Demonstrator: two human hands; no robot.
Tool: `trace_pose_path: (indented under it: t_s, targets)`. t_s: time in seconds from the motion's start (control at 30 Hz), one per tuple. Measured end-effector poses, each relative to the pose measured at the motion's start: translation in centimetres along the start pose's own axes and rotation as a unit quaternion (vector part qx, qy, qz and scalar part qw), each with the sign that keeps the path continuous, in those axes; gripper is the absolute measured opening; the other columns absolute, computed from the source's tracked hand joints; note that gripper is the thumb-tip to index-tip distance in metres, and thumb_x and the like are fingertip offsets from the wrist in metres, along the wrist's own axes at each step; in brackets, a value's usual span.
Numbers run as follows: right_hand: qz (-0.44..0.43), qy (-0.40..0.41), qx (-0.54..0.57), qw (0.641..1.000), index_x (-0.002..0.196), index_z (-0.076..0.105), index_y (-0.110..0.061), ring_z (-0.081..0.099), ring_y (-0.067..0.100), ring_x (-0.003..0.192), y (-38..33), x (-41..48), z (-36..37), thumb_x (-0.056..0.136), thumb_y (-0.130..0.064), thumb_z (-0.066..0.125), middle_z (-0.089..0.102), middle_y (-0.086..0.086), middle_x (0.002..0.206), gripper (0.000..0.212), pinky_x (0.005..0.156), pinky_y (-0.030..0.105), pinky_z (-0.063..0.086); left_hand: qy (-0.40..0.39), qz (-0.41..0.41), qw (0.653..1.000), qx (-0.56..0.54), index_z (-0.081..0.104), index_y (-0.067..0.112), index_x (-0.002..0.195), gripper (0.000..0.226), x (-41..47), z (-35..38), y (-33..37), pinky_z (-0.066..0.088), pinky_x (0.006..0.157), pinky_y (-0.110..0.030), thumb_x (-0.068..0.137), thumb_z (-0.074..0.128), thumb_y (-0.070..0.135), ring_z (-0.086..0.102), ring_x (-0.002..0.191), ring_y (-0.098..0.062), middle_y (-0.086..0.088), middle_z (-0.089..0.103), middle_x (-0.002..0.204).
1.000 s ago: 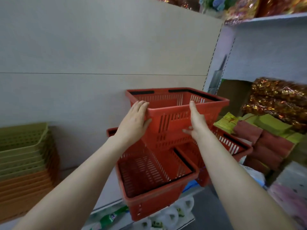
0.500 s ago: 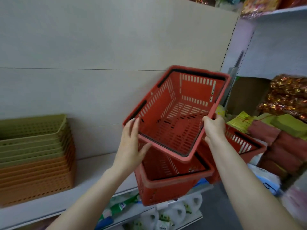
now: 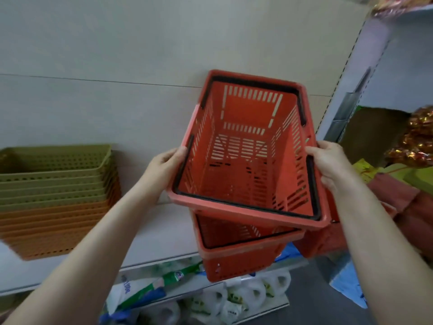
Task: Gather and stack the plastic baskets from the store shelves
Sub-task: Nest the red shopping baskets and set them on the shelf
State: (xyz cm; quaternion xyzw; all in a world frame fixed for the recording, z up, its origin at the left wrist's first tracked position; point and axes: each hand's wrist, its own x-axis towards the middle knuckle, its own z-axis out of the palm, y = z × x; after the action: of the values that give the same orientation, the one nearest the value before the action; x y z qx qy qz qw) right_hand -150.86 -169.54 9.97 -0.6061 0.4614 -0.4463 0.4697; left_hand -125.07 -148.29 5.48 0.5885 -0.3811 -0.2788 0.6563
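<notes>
Far left, a stack of green and orange trays (image 3: 54, 184) sits on the shelf (image 3: 159, 231). The left arm reaches up and forward, and the left hand (image 3: 165, 165) curls its fingers round the left rim of the red basket (image 3: 243, 160). The basket hangs between both hands, mouth tilted toward the viewer, just above a second red basket (image 3: 239, 263) at the shelf's near edge. The right arm extends likewise, and the right hand (image 3: 328, 163) grips the right rim. Gold-wrapped goods (image 3: 419, 141) lie far right.

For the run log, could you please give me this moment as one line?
left hand: grips top red basket rim | right hand: grips opposite rim | pose: tilted over second red basket
</notes>
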Motion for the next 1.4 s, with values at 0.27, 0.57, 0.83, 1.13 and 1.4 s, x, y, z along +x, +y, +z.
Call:
trace_pose_path:
  t_s: [0.27,0.57,0.83,1.13,1.4]
  targets:
    - [0.004,-0.145,-0.033,0.989,0.119,0.061,-0.001,0.069,0.012,0.052,4.0,3.9,-1.4,0.097,-0.002,0.052,0.069,0.012,0.084,0.024,0.055,0.031,0.060,0.094,-0.054,0.989,0.098,0.072,0.024,0.084,0.027,-2.6,4.8,-2.4,0.056,0.088,-0.050,0.094,0.054,0.008,0.072,0.076,-0.020,0.001,0.078,0.081]
    - [-0.063,-0.267,-0.237,0.932,0.128,0.058,-0.016,0.066,0.030,0.108,11.1,6.9,0.4,0.088,-0.006,0.055,0.068,0.013,0.121,0.042,0.098,0.045,0.051,0.171,-0.151,0.955,0.190,0.073,0.036,0.080,0.018,-5.4,8.1,-6.3,0.054,0.090,-0.046,0.085,0.056,0.035,0.073,0.088,-0.022,0.002,0.078,0.089]
    - [-0.065,-0.264,-0.373,0.887,0.136,0.046,-0.007,0.059,0.043,0.115,15.5,7.6,2.0,0.094,-0.007,0.048,0.063,0.027,0.124,0.041,0.092,0.037,0.045,0.177,-0.223,0.915,0.285,0.068,0.015,0.087,0.023,-4.4,9.0,-9.5,0.054,0.084,-0.041,0.096,0.050,0.028,0.068,0.089,-0.030,-0.012,0.072,0.090]
    - [-0.085,-0.233,-0.408,0.879,0.126,0.053,-0.006,0.061,0.042,0.111,15.4,9.1,3.8,0.093,-0.011,0.052,0.065,0.024,0.119,0.033,0.088,0.037,0.047,0.158,-0.198,0.903,0.347,0.070,0.010,0.114,0.030,-2.6,8.2,-9.5,0.041,0.074,-0.029,0.095,0.051,0.023,0.063,0.090,-0.026,-0.011,0.072,0.099]
    - [-0.154,-0.180,-0.403,0.884,0.148,0.039,-0.020,0.058,0.043,0.120,15.5,9.0,-0.6,0.096,-0.033,0.050,0.060,0.022,0.135,0.054,0.100,0.046,0.047,0.127,-0.126,0.824,0.538,0.042,0.012,0.142,0.055,-1.0,8.4,-9.2,0.045,0.094,-0.045,0.090,0.056,0.025,0.055,0.117,-0.041,-0.023,0.057,0.130]
